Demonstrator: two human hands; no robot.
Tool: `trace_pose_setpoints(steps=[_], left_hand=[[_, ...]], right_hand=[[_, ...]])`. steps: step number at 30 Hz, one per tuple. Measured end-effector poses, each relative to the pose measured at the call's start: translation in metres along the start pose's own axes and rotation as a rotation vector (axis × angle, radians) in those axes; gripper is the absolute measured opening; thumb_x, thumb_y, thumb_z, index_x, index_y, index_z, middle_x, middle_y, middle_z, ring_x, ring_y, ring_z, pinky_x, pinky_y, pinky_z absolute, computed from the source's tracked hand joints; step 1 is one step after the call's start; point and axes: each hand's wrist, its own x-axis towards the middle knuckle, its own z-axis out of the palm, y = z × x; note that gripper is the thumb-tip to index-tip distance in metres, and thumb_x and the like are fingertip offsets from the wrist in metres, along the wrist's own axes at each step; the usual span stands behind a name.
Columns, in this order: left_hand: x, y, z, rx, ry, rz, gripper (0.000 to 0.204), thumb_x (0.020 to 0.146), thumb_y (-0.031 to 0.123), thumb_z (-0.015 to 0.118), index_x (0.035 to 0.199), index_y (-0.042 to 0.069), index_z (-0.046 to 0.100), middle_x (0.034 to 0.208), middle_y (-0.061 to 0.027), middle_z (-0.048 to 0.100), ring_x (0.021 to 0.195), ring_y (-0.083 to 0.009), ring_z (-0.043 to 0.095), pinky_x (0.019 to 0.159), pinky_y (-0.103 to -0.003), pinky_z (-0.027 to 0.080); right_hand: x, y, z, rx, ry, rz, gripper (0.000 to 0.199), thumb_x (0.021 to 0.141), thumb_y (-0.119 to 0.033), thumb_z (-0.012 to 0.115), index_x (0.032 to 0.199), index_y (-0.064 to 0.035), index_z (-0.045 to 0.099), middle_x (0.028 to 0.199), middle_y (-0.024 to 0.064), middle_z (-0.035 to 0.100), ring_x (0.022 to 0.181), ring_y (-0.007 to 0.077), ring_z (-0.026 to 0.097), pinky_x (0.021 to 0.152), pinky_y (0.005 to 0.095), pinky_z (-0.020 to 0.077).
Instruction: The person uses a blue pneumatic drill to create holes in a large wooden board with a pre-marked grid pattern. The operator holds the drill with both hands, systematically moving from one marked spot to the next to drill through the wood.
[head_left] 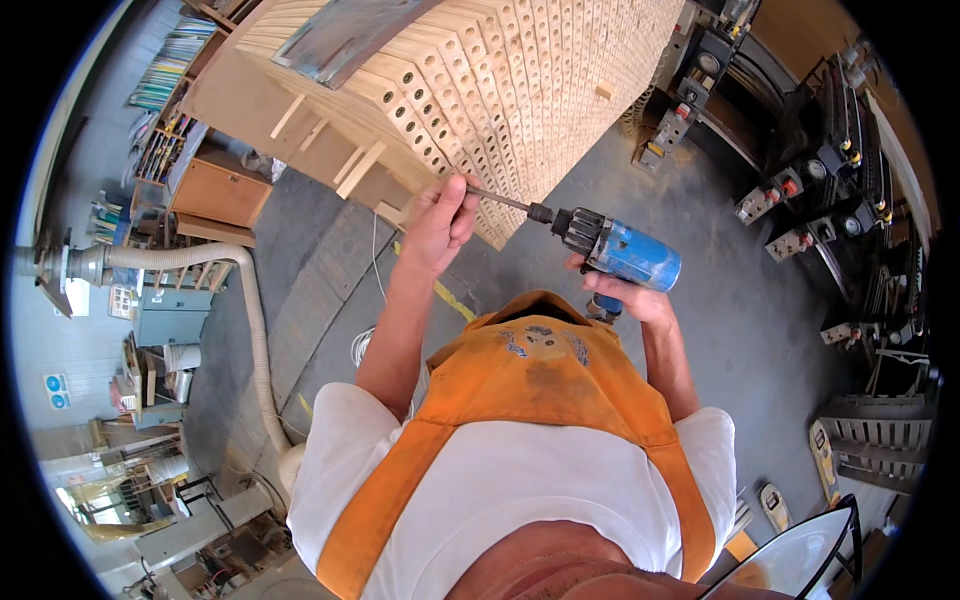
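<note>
My right hand (632, 292) is wrapped round the handle of a blue and black cordless drill (640, 257). From its chuck a long, thin bit (500, 200) reaches leftward. The fingers of my left hand (445, 222) are pinched at the far end of this bit and hide its tip. Just beyond them stands a big stack of pale wooden boards (545, 90), with rows of round holes along the edges. Dark metal inserts (407, 78) appear to sit in several holes at the stack's left side. Whether the bit touches the wood, I cannot tell.
A worn grey panel (345, 40) lies on the stack, and wooden strips (362, 170) stick out on its left. A ribbed hose (255, 330) and a white cable (362, 345) run across the left floor. Machinery with gauges (790, 190) lines the right.
</note>
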Motion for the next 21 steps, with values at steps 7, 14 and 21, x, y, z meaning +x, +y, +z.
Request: trace_pose_setpoints(steps=[7,14,21], left_hand=[[0.019,0.0,0.015,0.02,0.126,0.002,0.032,0.099,0.033,0.05,0.104,0.002,0.058,0.075,0.0016,0.051,0.052,-0.0034,0.038,0.042,-0.018,0.028],[0.019,0.001,0.01,-0.156,0.038,-0.001,0.031,0.099,0.033,0.048,0.109,0.006,0.059,0.078,0.0035,0.051,0.057,-0.0031,0.04,0.045,-0.017,0.031],[0.022,-0.004,0.017,-0.209,0.009,0.061,0.03,0.099,0.029,0.049,0.117,0.006,0.057,0.083,0.0038,0.052,0.058,-0.0034,0.042,0.046,-0.016,0.032]], right_hand=[[-0.003,0.003,0.024,-0.107,0.147,0.109,0.033,0.082,-0.006,0.072,0.114,-0.007,0.063,0.102,0.003,0.068,0.09,0.0118,0.061,0.08,0.0293,0.0494],[-0.003,0.035,0.039,-0.217,0.114,-0.084,0.034,0.086,-0.012,0.07,0.119,-0.0071,0.06,0.11,0.0031,0.065,0.096,0.0141,0.06,0.082,0.0314,0.0489],[0.021,0.023,0.052,-0.066,0.163,0.043,0.028,0.085,-0.007,0.068,0.113,-0.0061,0.063,0.104,0.004,0.067,0.096,0.0136,0.061,0.083,0.0293,0.0477]])
